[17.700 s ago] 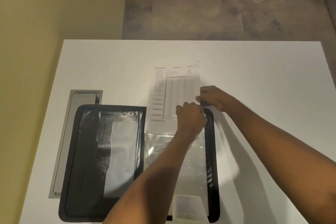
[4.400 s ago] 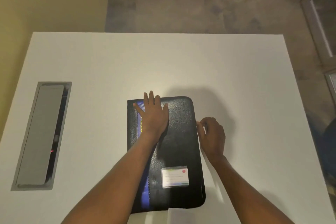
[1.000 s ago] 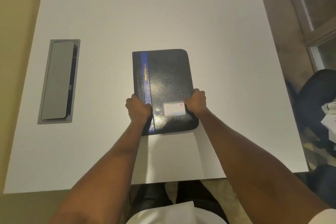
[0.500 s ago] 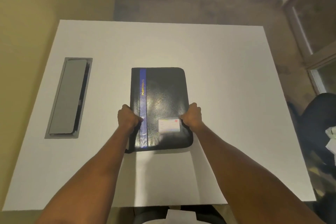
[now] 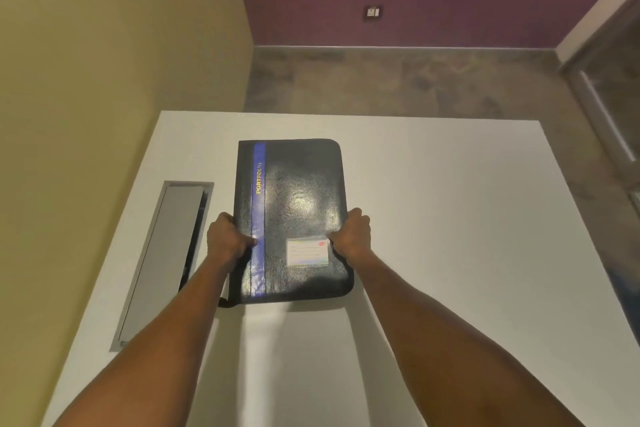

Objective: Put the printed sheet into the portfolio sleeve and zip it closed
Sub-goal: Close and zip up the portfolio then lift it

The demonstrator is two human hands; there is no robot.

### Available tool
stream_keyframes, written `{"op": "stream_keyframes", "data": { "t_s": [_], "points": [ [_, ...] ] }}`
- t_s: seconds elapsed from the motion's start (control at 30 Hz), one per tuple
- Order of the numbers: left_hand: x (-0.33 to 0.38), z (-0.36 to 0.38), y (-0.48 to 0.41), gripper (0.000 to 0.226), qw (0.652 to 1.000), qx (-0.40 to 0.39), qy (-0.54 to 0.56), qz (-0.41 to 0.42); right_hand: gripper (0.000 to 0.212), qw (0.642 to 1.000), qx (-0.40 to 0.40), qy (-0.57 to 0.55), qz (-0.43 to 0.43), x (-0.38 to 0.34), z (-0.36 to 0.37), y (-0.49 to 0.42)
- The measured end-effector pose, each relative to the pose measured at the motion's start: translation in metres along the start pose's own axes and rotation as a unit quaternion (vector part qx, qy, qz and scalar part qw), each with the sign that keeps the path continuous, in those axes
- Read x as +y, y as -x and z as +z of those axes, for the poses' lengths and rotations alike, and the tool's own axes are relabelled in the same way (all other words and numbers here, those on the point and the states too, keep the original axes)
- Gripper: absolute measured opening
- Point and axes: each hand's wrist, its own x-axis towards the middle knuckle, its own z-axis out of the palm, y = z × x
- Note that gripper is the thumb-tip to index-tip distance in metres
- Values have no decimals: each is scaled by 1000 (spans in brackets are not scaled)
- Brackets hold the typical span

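- the portfolio (image 5: 294, 218) lies between my two hands, its long axis running straight away from me over the white table (image 5: 450, 218).
- my left hand (image 5: 227, 241) is curled around the spine edge beside the blue stripe (image 5: 259, 218); my right hand (image 5: 351, 237) is clamped on the opposite long edge, just beside the label card (image 5: 307, 251).
- both grips sit nearer the close end, so the far end reaches out beyond them.
- it looks closed; the zip's state i cannot tell, and the printed sheet is out of sight.
- i judge neither hand is nearer; setting it down calls for both together.
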Motion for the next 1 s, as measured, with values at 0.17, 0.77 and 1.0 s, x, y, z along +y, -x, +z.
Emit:
{"op": "stream_keyframes", "data": {
  "t_s": [0.17, 0.77, 1.0],
  "points": [
    [14, -12, -55, 71, 1000, -4, -5, 13, 53, 1000, -7, 0, -6, -37, 17, -40],
    [9, -3, -140, 61, 994, 9, -103, 42, 47, 1000, -24, -7, -1, -60, 64, -94],
    [6, 4, -107, 47, 986, 21, -160, 36, 45, 1000, -16, -1, -16, -66, 51, -66]
  ]
}}
